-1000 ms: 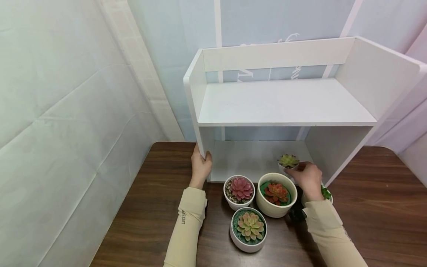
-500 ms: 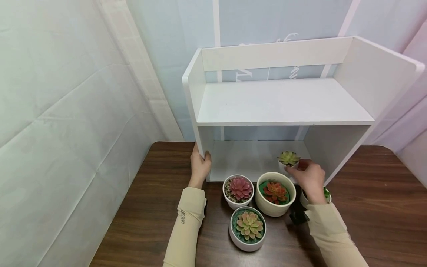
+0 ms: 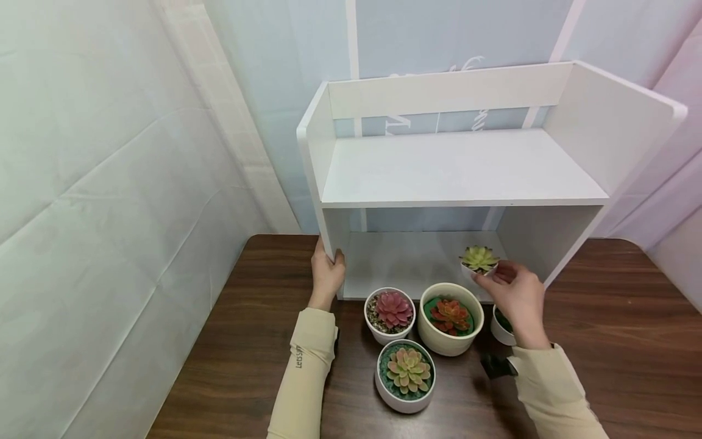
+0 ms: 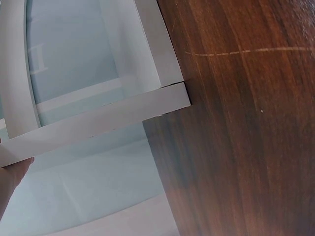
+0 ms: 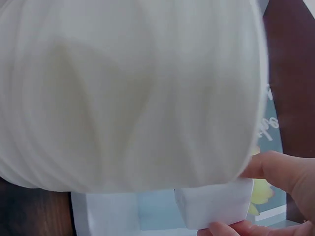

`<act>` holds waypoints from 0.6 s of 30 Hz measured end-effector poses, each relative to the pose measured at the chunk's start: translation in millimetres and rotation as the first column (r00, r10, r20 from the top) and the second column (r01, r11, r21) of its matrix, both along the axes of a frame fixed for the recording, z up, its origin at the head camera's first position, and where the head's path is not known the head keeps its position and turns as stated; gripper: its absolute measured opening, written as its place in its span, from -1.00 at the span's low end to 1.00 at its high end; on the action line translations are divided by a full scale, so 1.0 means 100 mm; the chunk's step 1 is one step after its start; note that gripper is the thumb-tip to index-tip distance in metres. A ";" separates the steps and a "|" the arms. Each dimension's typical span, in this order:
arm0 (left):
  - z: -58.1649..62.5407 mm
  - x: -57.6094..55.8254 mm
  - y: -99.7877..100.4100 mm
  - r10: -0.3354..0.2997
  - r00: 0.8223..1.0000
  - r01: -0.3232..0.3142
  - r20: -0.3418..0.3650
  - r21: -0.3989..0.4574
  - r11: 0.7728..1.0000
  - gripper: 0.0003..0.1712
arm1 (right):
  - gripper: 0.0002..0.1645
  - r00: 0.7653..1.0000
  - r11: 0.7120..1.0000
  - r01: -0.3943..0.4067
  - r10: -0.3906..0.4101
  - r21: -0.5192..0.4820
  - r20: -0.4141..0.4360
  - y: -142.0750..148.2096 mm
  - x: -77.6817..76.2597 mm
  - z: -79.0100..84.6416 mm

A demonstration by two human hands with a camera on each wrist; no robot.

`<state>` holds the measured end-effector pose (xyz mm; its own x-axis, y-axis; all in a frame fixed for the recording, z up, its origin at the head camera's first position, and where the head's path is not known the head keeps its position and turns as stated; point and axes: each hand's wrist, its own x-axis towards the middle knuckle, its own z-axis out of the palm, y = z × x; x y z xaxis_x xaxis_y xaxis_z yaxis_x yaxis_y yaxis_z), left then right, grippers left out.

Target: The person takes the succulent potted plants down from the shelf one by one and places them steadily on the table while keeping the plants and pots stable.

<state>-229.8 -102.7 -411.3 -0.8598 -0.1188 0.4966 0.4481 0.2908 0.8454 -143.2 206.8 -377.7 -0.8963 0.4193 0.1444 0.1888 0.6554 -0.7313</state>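
Observation:
My right hand (image 3: 521,299) pinches a small white pot with a yellow-green succulent (image 3: 479,258) between thumb and fingers, over the front of the white shelf's lower board. In the right wrist view the small white pot (image 5: 214,204) shows behind a large cream pot (image 5: 133,98) that fills most of the picture. My left hand (image 3: 327,277) grips the front edge of the white shelf's left side panel (image 3: 314,171). In the left wrist view only part of the left hand (image 4: 12,182) shows, at that panel's edge.
In front of the shelf stand a pot with a pink succulent (image 3: 390,314), a cream pot with a red succulent (image 3: 451,319) and a pot with a peach-green succulent (image 3: 406,376). Another white pot (image 3: 502,329) is partly hidden behind my right wrist. The brown table (image 3: 236,366) lies underneath.
My right hand has moved slightly right and toward me, and the small succulent pot has risen a little with it. The left hand keeps its grip on the panel.

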 end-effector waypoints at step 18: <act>0.18 0.12 0.04 0.012 1.000 -0.012 0.014 -0.021 1.000 -0.44 | -0.24 0.998 0.990 -0.032 0.024 -0.135 -0.061 -0.03 0.30 0.22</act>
